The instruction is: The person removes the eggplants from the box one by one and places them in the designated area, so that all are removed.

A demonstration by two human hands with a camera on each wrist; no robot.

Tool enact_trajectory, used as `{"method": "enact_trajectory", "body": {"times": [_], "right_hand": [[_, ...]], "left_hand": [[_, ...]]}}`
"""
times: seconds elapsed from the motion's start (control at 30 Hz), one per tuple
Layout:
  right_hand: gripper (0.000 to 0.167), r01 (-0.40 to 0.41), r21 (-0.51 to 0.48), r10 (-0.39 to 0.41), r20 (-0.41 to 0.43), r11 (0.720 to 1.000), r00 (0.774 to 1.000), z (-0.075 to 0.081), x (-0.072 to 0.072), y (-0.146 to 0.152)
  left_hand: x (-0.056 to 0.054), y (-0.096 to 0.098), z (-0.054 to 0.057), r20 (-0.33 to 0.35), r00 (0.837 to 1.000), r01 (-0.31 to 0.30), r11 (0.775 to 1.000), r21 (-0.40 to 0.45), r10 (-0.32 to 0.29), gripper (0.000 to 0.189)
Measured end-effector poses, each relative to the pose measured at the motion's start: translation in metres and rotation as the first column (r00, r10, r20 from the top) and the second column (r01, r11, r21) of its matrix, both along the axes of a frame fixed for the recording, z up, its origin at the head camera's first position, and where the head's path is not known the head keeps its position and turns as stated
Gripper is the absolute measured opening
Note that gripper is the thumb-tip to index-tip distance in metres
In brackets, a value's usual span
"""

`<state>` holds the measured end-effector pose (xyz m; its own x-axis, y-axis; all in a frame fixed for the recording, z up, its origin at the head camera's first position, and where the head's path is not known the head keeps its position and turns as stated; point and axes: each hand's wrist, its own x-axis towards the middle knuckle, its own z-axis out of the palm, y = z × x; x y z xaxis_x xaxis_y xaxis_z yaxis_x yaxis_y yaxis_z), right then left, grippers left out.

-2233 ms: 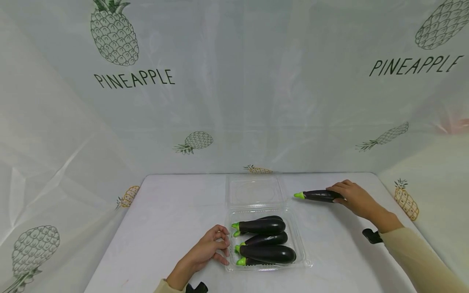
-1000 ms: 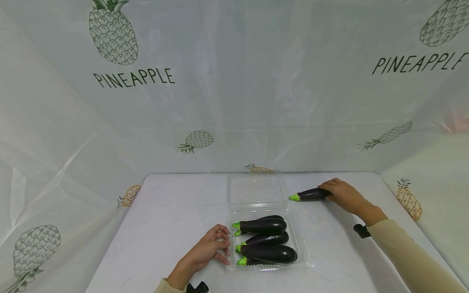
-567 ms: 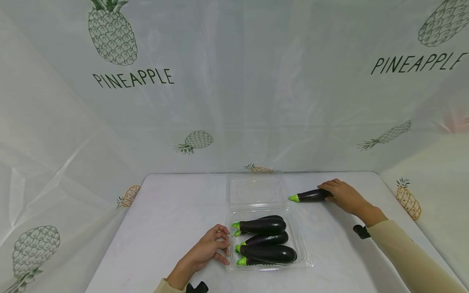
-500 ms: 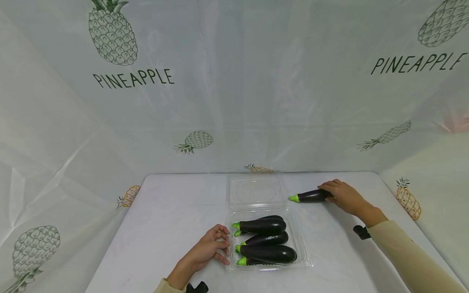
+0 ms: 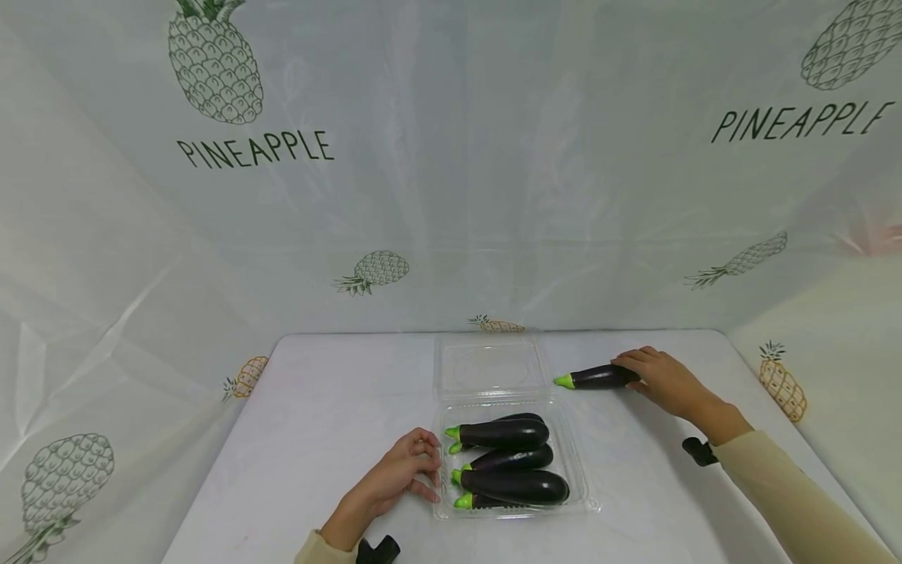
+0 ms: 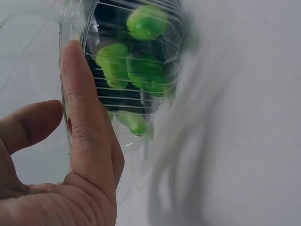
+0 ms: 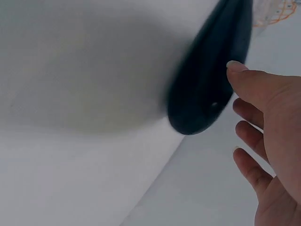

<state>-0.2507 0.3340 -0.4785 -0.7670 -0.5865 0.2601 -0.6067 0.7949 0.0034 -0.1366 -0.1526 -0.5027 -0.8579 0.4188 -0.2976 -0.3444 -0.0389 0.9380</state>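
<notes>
My right hand (image 5: 662, 381) grips a black eggplant (image 5: 599, 377) by its thick end in the head view, at the back right of the table. Its green stem points left. The right wrist view shows the thumb on the eggplant (image 7: 207, 80); whether it touches the table I cannot tell. At the near middle stands an open clear plastic clamshell container (image 5: 579, 462) with several eggplants (image 5: 517, 486) inside, green stems to the left. My left hand (image 5: 405, 470) rests against its left rim with relaxed fingers. In the left wrist view one straight finger (image 6: 82, 108) lies along the rim.
The container's clear lid (image 5: 493, 370) lies folded back towards the rear edge of the white table (image 5: 338, 399). Pale sheets printed with pineapples (image 5: 218, 70) hang behind and at both sides. A black wrist device (image 5: 700, 452) hangs under the right wrist.
Over the first second, my right hand moved slightly left with the eggplant, whose stem end came nearer the lid. Since then it has stayed almost still. My left hand remains at the container's rim.
</notes>
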Motion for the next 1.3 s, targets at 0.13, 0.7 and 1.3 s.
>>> {"method": "enact_trajectory", "body": {"times": [0.13,0.7,1.3], "right_hand": [[0.053,-0.038,-0.015,0.037,-0.036,0.999,0.999,0.01,0.009,-0.013],[0.057,-0.228,-0.063,0.214,-0.183,0.972,0.96,0.05,0.057,-0.089],[0.054,-0.299,0.0,0.297,-0.089,0.954,0.951,0.052,0.102,-0.139]], "left_hand": [[-0.003,0.0,0.001,0.01,1.0,0.002,1.0,-0.011,-0.002,0.025],[-0.007,-0.001,0.005,0.002,1.0,0.016,1.0,-0.019,-0.016,0.02],[-0.009,-0.001,0.001,-0.011,0.999,0.032,0.999,0.006,-0.032,0.018]]}}
